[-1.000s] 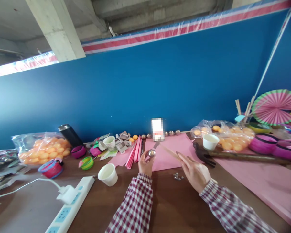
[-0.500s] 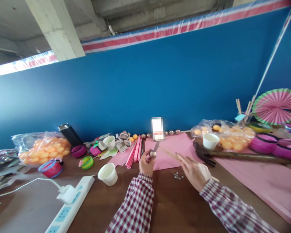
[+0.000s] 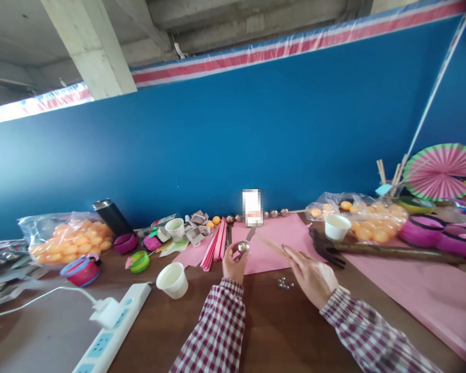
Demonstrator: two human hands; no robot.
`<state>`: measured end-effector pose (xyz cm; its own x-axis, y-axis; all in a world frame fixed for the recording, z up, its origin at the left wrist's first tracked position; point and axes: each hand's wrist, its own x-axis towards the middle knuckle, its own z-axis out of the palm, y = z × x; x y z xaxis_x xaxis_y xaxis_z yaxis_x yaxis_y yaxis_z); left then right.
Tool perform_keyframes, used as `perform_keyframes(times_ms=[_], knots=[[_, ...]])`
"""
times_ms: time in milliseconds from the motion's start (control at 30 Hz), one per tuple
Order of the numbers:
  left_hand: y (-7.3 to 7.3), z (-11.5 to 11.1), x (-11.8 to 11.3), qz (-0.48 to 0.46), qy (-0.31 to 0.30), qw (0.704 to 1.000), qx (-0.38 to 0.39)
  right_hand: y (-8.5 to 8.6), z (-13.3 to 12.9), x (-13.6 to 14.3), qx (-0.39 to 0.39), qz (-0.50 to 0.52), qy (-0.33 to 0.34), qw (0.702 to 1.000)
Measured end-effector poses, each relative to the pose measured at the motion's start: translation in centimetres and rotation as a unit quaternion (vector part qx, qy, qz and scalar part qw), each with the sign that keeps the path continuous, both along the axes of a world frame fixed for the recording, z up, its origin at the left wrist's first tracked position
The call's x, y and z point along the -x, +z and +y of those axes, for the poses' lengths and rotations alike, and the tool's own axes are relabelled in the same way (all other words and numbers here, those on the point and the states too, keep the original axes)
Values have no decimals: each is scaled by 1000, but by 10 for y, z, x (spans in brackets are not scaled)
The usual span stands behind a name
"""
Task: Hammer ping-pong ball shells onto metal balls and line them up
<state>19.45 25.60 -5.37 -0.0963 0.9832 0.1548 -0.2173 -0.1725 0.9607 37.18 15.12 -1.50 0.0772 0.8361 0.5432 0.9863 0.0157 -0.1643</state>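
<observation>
My left hand [image 3: 234, 265] is closed around a shiny silver metal ball [image 3: 243, 247], pinching it between thumb and fingers above the near edge of a pink paper sheet [image 3: 272, 256]. Just beyond the ball is a flat grey strip [image 3: 251, 234], too small to name for certain. A thin, light wooden stick [image 3: 270, 242] runs through my right hand [image 3: 312, 274]. Its tip points left over the pink sheet, apart from the ball, and its other end shows by the wrist. Several small metal balls [image 3: 284, 283] lie on the table between my hands.
A white paper cup [image 3: 172, 280] and a power strip [image 3: 112, 329] stand at left. To the right are a hammer [image 3: 392, 250], another cup [image 3: 337, 227] and bagged orange balls [image 3: 376, 223]. Folded pink paper strips [image 3: 216, 243] and a row of metal balls [image 3: 274, 213] lie behind.
The metal ball in my left hand has turned or shifted slightly, and more of its round face shows. My right hand and the stick stay almost where they were.
</observation>
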Motion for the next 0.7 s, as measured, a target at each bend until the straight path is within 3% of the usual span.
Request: perform_keyframes(times_ms=[200,700], knots=[[-9,4,1,-14,-3,1000,21,0,0,-1,10,8,-4,1000],[11,-8,-4,55,-24,996,72,1,1,-5,22,26,-10,999]])
